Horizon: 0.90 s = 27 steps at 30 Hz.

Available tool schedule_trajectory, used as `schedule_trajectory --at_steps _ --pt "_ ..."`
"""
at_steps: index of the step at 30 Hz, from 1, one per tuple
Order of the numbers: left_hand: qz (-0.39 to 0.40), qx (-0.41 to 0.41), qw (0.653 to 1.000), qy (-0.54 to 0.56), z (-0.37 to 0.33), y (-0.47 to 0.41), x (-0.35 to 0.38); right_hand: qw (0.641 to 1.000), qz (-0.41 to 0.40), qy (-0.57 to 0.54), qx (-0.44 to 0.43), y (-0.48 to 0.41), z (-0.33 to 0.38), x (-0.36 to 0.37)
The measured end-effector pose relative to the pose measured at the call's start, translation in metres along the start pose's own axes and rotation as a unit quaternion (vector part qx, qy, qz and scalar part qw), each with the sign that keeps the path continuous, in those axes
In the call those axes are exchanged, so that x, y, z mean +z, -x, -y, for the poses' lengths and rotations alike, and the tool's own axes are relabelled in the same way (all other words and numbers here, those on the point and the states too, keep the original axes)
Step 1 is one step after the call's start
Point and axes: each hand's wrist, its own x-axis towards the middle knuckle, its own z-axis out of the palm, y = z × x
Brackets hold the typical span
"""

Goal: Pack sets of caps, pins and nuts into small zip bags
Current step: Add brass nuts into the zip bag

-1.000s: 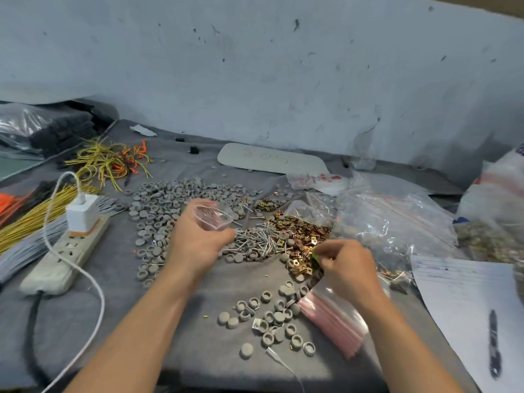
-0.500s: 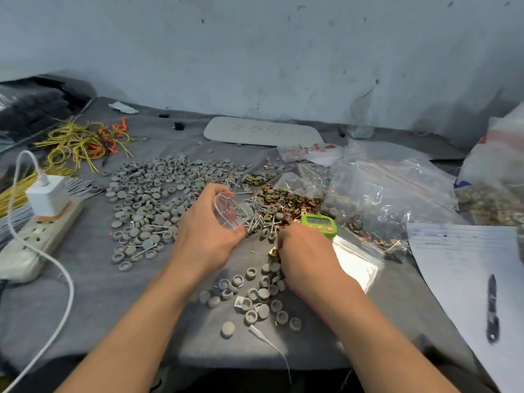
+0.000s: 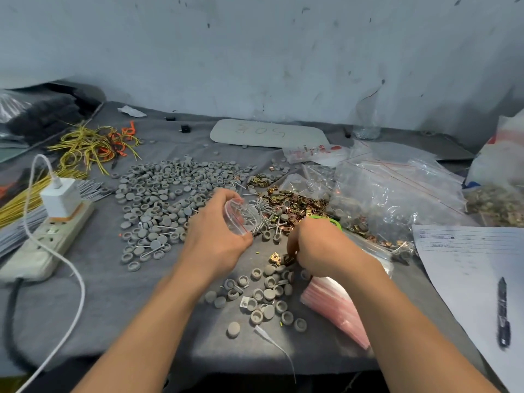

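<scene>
Presently, a small clear zip bag [image 3: 241, 215] is held in the left hand [image 3: 215, 236], fingers curled round it with its mouth kept open toward the right, above the bench [image 3: 119, 302]. The right hand [image 3: 317, 248] is lowered onto the grey cloth, fingers bent down and pinched at brass-coloured nuts [image 3: 279, 258]; whether one is actually gripped cannot be told, as the fingertips are hidden.

A small cluster of grey caps [image 3: 263, 293] is spread just nearer than both hands, between the forearms. A far larger spread of caps [image 3: 164, 191] is laid out beyond and left of the left hand. A heap of silver pins [image 3: 266, 214] is seen directly behind the held bag, touching a pile of nuts [image 3: 297, 202] to its right.

A stack of pink-edged zip bags [image 3: 337, 304] is lodged under the right forearm. A sheet of paper [image 3: 465, 268] with a pen [image 3: 503, 313] on it overhangs the near right edge. A power strip [image 3: 45, 239] with a white charger [image 3: 61, 197] occupies the left margin, its cable [image 3: 73, 307] trailing over the near edge. Large clear bags [image 3: 397, 191] crowd the right rear.

Open cloth is found only left of the left forearm and along the near edge.
</scene>
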Motion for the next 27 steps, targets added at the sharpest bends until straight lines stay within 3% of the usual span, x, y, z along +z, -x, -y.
schedule_trajectory --at_steps 6,12,16,18,22,27 --pt "0.002 -0.003 1.0 -0.015 -0.007 -0.001 -0.001 0.999 0.002 -0.045 -0.027 0.001 0.003 0.009" --pt "0.008 -0.01 1.0 -0.001 -0.005 -0.001 -0.002 0.998 -0.043 -0.033 0.008 -0.003 -0.002 0.009" --pt "0.009 -0.012 1.0 0.009 -0.001 -0.002 -0.002 0.992 -0.115 0.022 0.039 -0.002 -0.001 0.01" --pt "0.009 -0.011 1.0 0.01 0.001 -0.002 -0.002 0.989 -0.144 -0.004 0.031 -0.001 0.005 0.011" --pt "0.002 -0.01 1.0 -0.001 0.003 -0.003 -0.001 0.995 -0.081 -0.027 -0.042 0.001 0.021 0.016" --pt "-0.001 -0.012 1.0 -0.016 0.004 -0.003 -0.002 0.996 -0.056 -0.038 -0.05 -0.002 0.023 0.021"
